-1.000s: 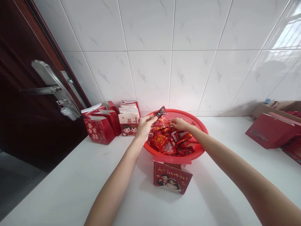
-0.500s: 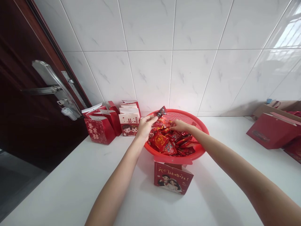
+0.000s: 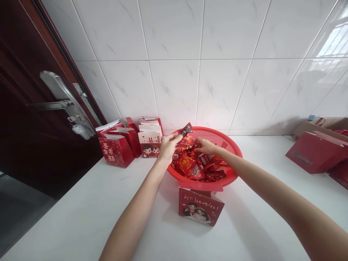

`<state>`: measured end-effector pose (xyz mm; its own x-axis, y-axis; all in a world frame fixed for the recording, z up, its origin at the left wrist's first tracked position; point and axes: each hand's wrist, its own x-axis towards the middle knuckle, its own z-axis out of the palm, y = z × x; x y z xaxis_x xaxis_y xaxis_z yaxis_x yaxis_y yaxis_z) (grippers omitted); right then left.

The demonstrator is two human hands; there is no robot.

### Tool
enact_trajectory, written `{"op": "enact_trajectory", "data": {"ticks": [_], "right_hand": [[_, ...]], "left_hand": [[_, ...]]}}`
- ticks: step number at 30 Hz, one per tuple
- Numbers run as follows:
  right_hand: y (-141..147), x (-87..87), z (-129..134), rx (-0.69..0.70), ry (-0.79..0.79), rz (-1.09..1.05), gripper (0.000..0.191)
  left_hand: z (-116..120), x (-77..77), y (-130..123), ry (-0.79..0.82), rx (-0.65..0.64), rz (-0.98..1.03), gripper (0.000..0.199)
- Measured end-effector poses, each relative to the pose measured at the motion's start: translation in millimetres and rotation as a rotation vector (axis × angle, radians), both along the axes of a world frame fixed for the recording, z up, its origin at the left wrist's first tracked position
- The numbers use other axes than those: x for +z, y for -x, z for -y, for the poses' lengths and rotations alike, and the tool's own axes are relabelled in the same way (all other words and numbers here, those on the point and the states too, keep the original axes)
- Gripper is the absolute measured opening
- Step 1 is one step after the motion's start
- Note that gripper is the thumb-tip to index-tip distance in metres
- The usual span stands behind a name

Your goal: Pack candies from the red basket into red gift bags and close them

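My left hand [image 3: 169,145] is closed in a pinch on a small dark-wrapped candy [image 3: 186,129], held over the left rim of a red plastic basket [image 3: 236,148]. Red-wrapped sweets [image 3: 187,163] are heaped inside the basket. Reaching over its right side, my right hand [image 3: 206,146] has its curved fingers slightly apart among the wrappers; their tips are partly hidden. In front of the basket stands a red gift box [image 3: 201,208] with a cartoon couple on it and its top flaps up.
Several red gift boxes [image 3: 116,150] and white-and-red ones [image 3: 150,143] stand at the left by the wall. A dark door [image 3: 24,90] with a metal handle is beyond them. At the right are a red box [image 3: 312,150] and a cardboard carton [image 3: 307,127].
My right hand has shifted slightly left within the basket, and its fingers have spread a little. My left hand stays in place with the candy.
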<state>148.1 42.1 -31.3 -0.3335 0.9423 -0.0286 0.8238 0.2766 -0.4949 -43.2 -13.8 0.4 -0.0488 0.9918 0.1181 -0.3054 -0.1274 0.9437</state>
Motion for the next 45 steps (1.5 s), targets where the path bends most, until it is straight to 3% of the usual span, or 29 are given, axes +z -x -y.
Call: {"op": "enact_trajectory", "data": {"ticks": [5, 10, 14, 25, 30, 36, 41, 45], "right_hand": [[-0.6, -1.2, 1.5, 0.003, -0.015, -0.042, 0.055], [-0.4, 3.7, 2.1, 0.045, -0.047, -0.079, 0.033], [-0.8, 4.9, -0.1, -0.002, -0.091, -0.084, 0.022], [-0.6, 3.3, 2.5, 0.12, -0.041, -0.091, 0.043], [-0.7, 11.3, 3.4, 0.047, -0.143, -0.172, 0.01], [-13.8, 41.0, 17.3, -0.102, -0.318, -0.498, 0.011], [-20.1, 48.6, 46.3, -0.055, -0.238, -1.152, 0.027], [-18.9, 50.4, 71.7, -0.075, -0.205, -1.331, 0.035]], "left_hand": [[-0.7, 0.0, 0.5, -0.01, 0.026, 0.022, 0.041], [-2.4, -1.8, 1.0, -0.011, 0.022, 0.016, 0.041], [-3.2, -2.9, 1.4, -0.022, 0.025, 0.007, 0.037], [0.9, 2.1, -0.8, -0.019, 0.018, 0.016, 0.033], [-0.1, 0.6, -0.2, -0.025, 0.026, 0.011, 0.038], [-1.2, -2.4, 2.0, -0.032, 0.017, 0.016, 0.042], [-1.8, -1.3, 1.3, -0.044, -0.016, 0.036, 0.042], [-0.4, -2.5, 0.5, -0.074, -0.058, 0.003, 0.042]]}}
